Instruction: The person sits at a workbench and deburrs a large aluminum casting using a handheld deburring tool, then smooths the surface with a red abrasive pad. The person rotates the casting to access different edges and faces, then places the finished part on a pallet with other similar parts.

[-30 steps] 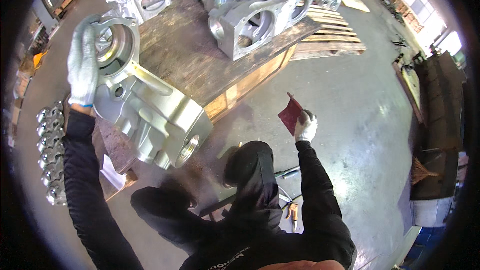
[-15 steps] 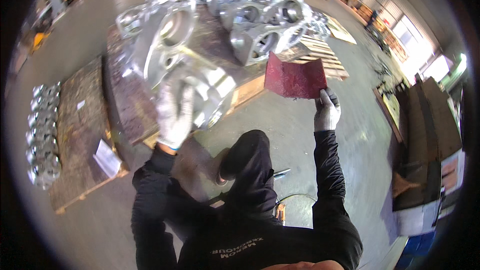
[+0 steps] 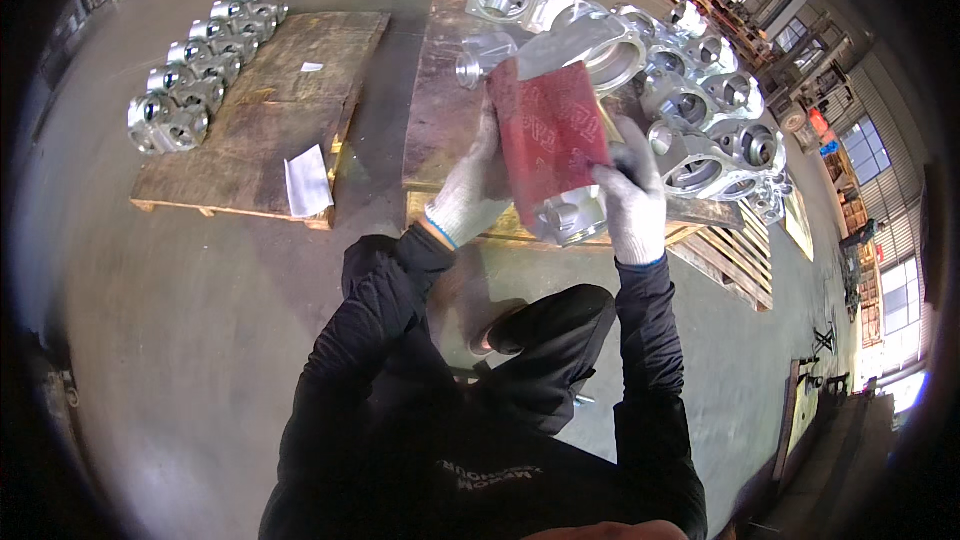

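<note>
here, the right hand (image 3: 637,205) pinches a red sheet (image 3: 550,125) at its four o'clock corner between thumb and fingers, while the left hand (image 3: 472,185) sits against the sheet's nine o'clock edge, its fingers partly hidden, so whether they pinch cannot be told. the red sheet is held up at one o'clock from the view's middle, before a large silver casting (image 3: 572,43) over the wooden surface (image 3: 430,130), with more castings (image 3: 700,125) clustered toward two o'clock. farther out, a slatted pallet (image 3: 730,265) lies toward four o'clock, and a wooden platform (image 3: 275,130) at nine bears a white paper (image 3: 308,182) and a row of metal parts (image 3: 187,80).
</note>
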{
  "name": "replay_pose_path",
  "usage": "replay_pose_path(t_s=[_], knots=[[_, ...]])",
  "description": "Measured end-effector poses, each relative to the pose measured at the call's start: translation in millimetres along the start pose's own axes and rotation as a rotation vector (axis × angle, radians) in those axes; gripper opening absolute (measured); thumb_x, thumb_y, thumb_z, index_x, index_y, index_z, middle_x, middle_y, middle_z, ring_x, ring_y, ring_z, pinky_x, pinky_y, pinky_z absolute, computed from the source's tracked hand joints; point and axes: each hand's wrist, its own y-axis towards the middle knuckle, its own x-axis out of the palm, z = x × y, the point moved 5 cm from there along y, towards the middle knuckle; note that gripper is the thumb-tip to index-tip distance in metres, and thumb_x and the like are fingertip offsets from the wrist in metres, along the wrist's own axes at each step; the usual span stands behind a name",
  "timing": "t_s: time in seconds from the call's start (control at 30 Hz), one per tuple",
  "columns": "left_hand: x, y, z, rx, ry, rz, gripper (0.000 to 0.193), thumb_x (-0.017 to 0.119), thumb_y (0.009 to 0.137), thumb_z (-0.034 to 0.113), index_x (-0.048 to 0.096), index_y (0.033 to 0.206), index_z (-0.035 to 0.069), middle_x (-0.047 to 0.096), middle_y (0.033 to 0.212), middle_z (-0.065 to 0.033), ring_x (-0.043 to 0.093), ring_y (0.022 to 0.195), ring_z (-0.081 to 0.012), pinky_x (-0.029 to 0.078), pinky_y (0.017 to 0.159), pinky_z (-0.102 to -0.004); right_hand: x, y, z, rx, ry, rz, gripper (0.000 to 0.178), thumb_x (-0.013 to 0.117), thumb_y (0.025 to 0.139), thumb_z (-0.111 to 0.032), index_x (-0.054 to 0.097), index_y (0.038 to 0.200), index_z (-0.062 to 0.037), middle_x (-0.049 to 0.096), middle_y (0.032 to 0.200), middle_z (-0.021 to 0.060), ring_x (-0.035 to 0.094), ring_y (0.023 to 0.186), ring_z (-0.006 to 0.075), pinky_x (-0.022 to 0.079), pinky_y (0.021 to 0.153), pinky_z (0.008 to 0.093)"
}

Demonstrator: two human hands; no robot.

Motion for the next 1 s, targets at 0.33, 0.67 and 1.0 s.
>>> replay_pose_path(t_s=[0.33,0.67,1.0], knots=[[12,-6,-4,0.016,0.374,0.277,0.07,0.052,0.106,0.056,0.049,0.147,-0.001,0.061,0.137,-0.0128,0.055,0.123,-0.0184,0.044,0.106,-0.0336,28,-20,21,0.184,-0.006,-0.268,0.044,0.057,0.106,-0.02,0.054,0.144,0.0026,0.054,0.146,0.0118,0.059,0.121,0.0191,0.046,0.106,0.0346],[67,-14,-26,0.25,0.573,0.087,0.064,0.059,0.103,0.049,0.052,0.136,-0.005,0.065,0.121,-0.0269,0.064,0.114,-0.0368,0.048,0.098,-0.0432,9,-57,-10,-0.443,-0.646,0.062,0.065,0.064,0.092,0.005,0.047,0.153,-0.0048,0.052,0.146,0.0174,0.06,0.123,0.0251,0.047,0.108,0.0357],[87,-38,-55,-0.142,0.513,-0.241,0.064,0.039,0.112,0.046,0.038,0.156,0.0,0.05,0.151,-0.0139,0.047,0.141,-0.0225,0.036,0.12,-0.0343,-14,-115,6,-0.406,-0.739,0.021,0.089,0.072,0.085,-0.009,0.026,0.16,-0.0011,0.037,0.158,0.0274,0.037,0.148,0.0432,0.032,0.121,0.0472]])
